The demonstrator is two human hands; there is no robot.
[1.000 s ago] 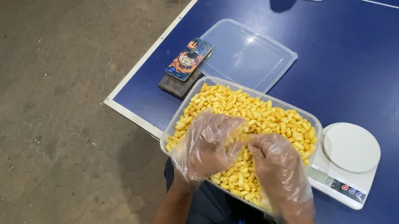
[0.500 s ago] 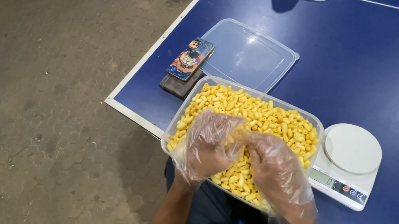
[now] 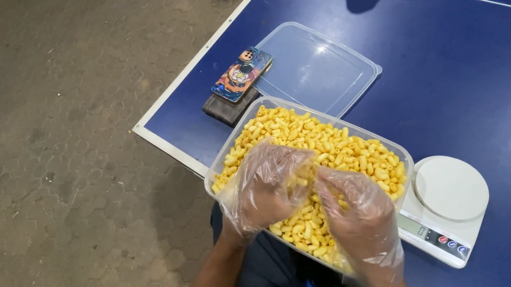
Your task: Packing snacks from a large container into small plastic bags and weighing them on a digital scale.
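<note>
On the near corner of the counter, head view:

Container: a clear rectangular plastic tub with rounded corners, thin walls, sitting at the counter's edge and jutting a little over it toward the person.
Contents: yellow elbow-shaped pasta pieces, small curved tubes, matte, heaped nearly to the rim.
Left hand: inside a loose, crinkled clear plastic glove, pressed into the near half of the heap; fingers curled together around a clump of the pasta pieces.
Right hand: also in a wrinkled clear glove, laid on the heap just beside the left hand; fingers bent down and closed into the pasta pieces, the tips touching those of the other hand.
Lid: flat clear plastic, rectangular with rounded corners, lying on the counter just beyond the tub.
Phone: slim slab in a glossy, colourful cartoon-printed case, resting on a dark flat wallet-like block, left of the lid and just beside the tub's far left corner.
Scale: white kitchen scale with a smooth round platter and a small display strip, touching the tub's right wall.
Counter: smooth dark blue board with a white edge stripe.
Floor: rough grey hexagonal paving, left of the counter.
</note>
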